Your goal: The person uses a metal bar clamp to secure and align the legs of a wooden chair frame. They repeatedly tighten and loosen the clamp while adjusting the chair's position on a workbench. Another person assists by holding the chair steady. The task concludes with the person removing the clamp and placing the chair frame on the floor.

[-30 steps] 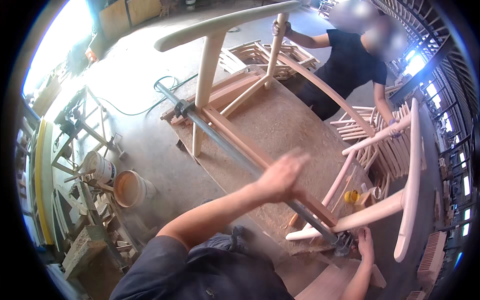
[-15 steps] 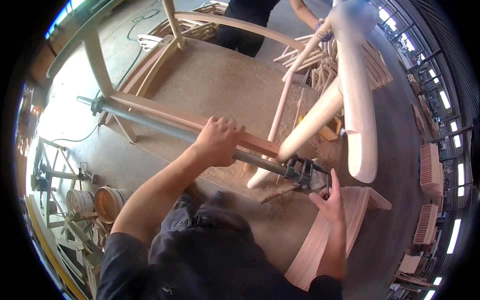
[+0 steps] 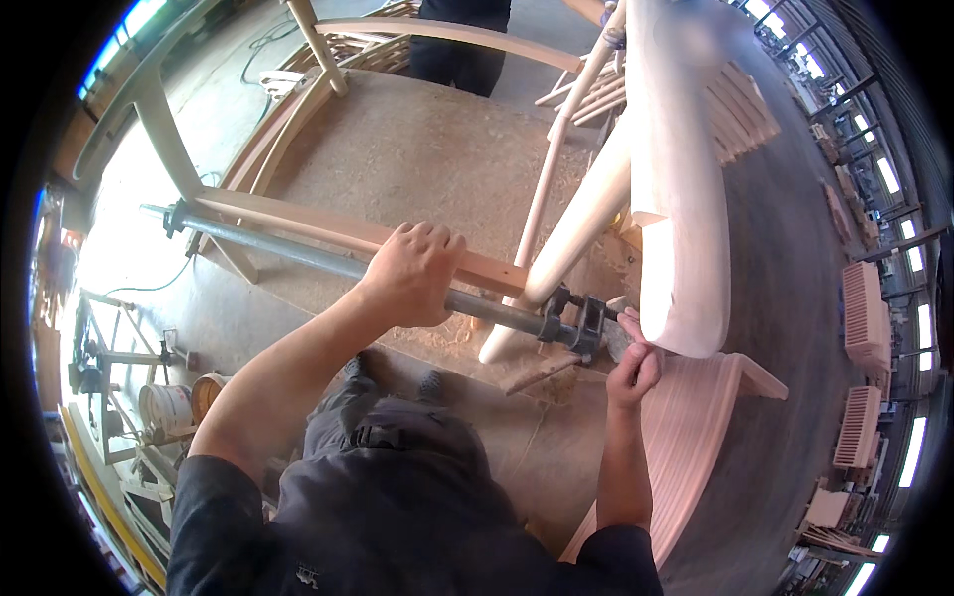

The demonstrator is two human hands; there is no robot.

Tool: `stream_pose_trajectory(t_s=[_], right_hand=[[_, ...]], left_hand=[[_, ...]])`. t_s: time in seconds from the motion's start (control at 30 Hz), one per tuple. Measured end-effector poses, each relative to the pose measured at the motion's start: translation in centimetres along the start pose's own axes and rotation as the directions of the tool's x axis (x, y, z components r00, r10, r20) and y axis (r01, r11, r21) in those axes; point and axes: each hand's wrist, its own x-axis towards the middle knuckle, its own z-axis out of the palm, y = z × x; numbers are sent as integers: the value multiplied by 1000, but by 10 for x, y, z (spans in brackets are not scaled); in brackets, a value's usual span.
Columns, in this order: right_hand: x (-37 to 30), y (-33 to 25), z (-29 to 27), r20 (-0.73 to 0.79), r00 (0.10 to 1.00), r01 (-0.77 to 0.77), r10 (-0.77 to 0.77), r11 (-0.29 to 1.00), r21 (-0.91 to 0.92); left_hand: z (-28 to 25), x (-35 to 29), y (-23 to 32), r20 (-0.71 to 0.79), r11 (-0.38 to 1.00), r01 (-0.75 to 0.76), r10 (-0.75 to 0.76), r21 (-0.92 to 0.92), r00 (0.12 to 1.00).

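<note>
Left hand (image 3: 412,273): fingers wrapped over wooden rail (image 3: 298,223) and pipe clamp (image 3: 288,248), apparently steadying both | right hand (image 3: 634,366): fingers curled beside clamp head (image 3: 590,328), grip unclear | clamp runs alongside rail; chair-like frame (image 3: 586,223) stands on bench (image 3: 417,149)

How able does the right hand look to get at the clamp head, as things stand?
Probably yes: the right hand is beside the clamp head, whose near side looks free, though a pale wooden part sits close.

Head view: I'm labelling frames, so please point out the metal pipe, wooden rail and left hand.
Metal pipe (image 3: 298,251): head view, left stretch.
Wooden rail (image 3: 298,223): head view, left stretch.
Left hand (image 3: 412,273): head view, its back.
</note>
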Motion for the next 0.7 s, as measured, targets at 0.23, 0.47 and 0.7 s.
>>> stream_pose_trajectory(t_s=[0.23,0.47,0.7], right_hand=[[-2,7,3,-38,996,-79,81,996,49],[38,-6,-21,261,819,-549,511,829,102],[69,-5,-27,441,567,-769,695,639,-19]], left_hand=[[4,-5,1,-9,1000,15,-14,19,1000],[9,0,-3,-17,1000,-5,5,-17,1000],[5,-10,-12,-26,991,-63,60,-120,998]])
